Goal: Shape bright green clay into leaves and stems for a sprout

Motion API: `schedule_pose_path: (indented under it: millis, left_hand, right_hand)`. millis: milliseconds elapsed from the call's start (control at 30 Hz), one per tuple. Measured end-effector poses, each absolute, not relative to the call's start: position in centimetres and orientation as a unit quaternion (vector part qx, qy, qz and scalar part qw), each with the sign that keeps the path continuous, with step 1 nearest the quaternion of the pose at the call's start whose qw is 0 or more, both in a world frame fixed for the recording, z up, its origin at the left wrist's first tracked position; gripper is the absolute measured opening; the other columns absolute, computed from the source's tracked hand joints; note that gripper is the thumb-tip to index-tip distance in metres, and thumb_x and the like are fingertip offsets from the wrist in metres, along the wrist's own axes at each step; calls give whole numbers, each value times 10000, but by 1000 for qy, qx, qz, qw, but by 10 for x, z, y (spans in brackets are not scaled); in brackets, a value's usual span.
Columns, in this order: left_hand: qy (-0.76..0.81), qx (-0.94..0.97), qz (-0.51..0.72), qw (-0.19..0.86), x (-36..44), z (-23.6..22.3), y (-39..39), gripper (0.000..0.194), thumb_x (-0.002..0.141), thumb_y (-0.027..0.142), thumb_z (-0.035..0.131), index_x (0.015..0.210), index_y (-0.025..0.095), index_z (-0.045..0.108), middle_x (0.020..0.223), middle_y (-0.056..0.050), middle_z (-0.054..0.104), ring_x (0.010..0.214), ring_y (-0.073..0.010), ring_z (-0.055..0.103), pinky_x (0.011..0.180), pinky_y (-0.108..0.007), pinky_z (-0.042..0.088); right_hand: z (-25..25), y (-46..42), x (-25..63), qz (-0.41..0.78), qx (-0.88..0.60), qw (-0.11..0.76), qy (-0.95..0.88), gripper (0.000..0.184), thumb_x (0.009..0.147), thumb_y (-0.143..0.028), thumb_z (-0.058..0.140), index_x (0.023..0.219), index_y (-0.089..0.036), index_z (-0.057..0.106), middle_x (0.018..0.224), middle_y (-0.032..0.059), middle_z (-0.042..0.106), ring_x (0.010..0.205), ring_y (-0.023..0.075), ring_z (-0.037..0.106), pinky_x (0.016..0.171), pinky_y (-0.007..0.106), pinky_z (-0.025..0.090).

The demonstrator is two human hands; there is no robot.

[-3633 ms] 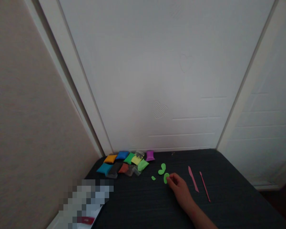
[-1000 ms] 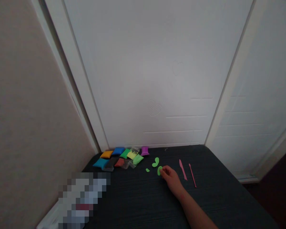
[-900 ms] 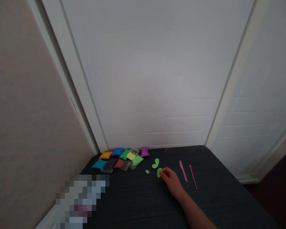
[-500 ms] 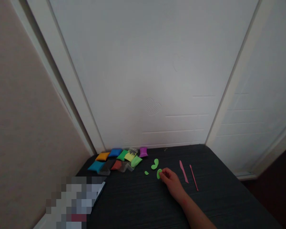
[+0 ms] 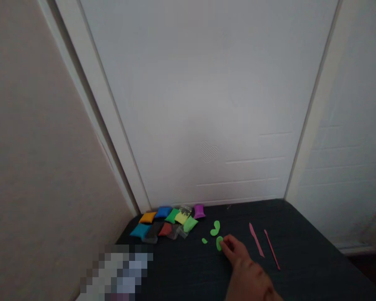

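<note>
My right hand (image 5: 235, 250) pinches the edge of a flat, oval light-green clay piece (image 5: 219, 243) at the dark tabletop. Whether the piece is lifted I cannot tell. Across my right wrist lies my left hand (image 5: 249, 281), knuckles bent, hiding the wrist and forearm; its fingertips do not show clearly. Just behind the oval piece sits a curved light-green clay piece (image 5: 216, 228), like two joined leaves. To the left is a small green clay piece (image 5: 204, 241). Right of my hands lie a pink plastic knife (image 5: 256, 239) and a thin pink modelling stick (image 5: 272, 250).
Several coloured clay packets lie at the back left, among them a blue packet (image 5: 163, 212), an orange packet (image 5: 147, 217) and a purple packet (image 5: 199, 211). A blurred-out item (image 5: 125, 271) covers the front left. A white panel (image 5: 213, 104) stands behind the table (image 5: 181, 267).
My left hand has come into view and onto my right wrist. My right hand keeps its pinch on the oval clay piece. The whole view has shifted, with the table lower and further right.
</note>
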State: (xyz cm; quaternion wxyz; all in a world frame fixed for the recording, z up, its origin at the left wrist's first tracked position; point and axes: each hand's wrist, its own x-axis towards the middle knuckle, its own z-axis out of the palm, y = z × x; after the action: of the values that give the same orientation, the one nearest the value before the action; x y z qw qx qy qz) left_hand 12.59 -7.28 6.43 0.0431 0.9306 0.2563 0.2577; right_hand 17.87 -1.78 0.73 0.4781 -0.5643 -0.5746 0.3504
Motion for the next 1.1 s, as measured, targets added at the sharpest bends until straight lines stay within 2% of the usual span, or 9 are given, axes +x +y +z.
schedule_pose_path:
  millis: [167, 400, 467, 533, 600, 700, 767, 967, 1100]
  left_hand:
    - [219, 944, 247, -24, 157, 12, -70, 145, 726, 306, 580, 637, 191, 581, 607, -1, 601, 648, -152, 494, 595, -301, 300]
    - [239, 940, 240, 40, 179, 42, -94, 288, 702, 495, 539, 778, 225, 607, 747, -9, 641, 782, -216, 514, 671, -372, 317]
    - [224, 955, 175, 78, 200, 48, -99, 257, 727, 464, 514, 763, 226, 606, 787, -19, 655, 780, -225, 535, 662, -381, 342]
    - [188, 973, 71, 114, 217, 52, -103, 117, 740, 297, 519, 749, 221, 606, 809, -24, 668, 733, -206, 562, 616, -348, 364]
    - [163, 976, -22, 142, 221, 55, -105, 96, 731, 185, 513, 696, 191, 602, 772, -33, 675, 664, -175, 572, 577, -308, 380]
    - [266, 955, 61, 118, 196, 64, -105, 142, 753, 186, 478, 773, 187, 619, 806, -65, 672, 773, -235, 580, 688, -409, 412]
    - [326, 929, 134, 115, 171, 72, -106, 226, 722, 331, 528, 831, 156, 622, 875, -108, 654, 849, -293, 552, 731, -478, 406]
    - [307, 931, 140, 141, 144, 84, -127, 258, 711, 345, 546, 803, 122, 638, 840, -119, 644, 892, -275, 521, 806, -466, 389]
    - [344, 891, 254, 151, 139, 84, -137, 195, 775, 277, 456, 811, 143, 593, 884, -75, 616, 880, -208, 508, 840, -390, 374]
  right_hand:
    - [7, -16, 171, 292, -575, 443, -623, 199, 773, -345, 467, 689, -190, 561, 624, -9, 567, 577, 125, 503, 555, 234, 362]
    - [10, -10, 167, 245, -583, 406, -660, 168, 777, -304, 475, 674, -198, 553, 620, -15, 572, 564, 118, 501, 536, 225, 318]
    - [10, -9, 166, 233, -585, 403, -664, 167, 780, -298, 470, 679, -195, 553, 631, -11, 575, 574, 121, 507, 542, 226, 319]
    - [10, -9, 165, 224, -584, 404, -667, 171, 790, -299, 456, 700, -193, 555, 647, -8, 578, 589, 123, 514, 551, 224, 329]
    - [9, -9, 166, 219, -584, 406, -669, 178, 799, -302, 442, 717, -192, 554, 652, -7, 577, 590, 123, 515, 550, 222, 336]
    - [8, -10, 166, 209, -583, 412, -668, 182, 802, -303, 436, 719, -187, 549, 655, -4, 574, 593, 125, 514, 555, 224, 345]
    - [7, -10, 166, 202, -581, 417, -669, 184, 803, -304, 432, 721, -186, 547, 660, -3, 574, 602, 127, 514, 567, 227, 349]
    - [4, -11, 166, 201, -577, 419, -672, 196, 793, -318, 439, 687, -190, 543, 623, -11, 567, 567, 124, 505, 544, 227, 344]
    - [2, -12, 167, 198, -582, 423, -666, 201, 793, -330, 429, 702, -192, 544, 632, -10, 571, 576, 126, 510, 551, 228, 347]
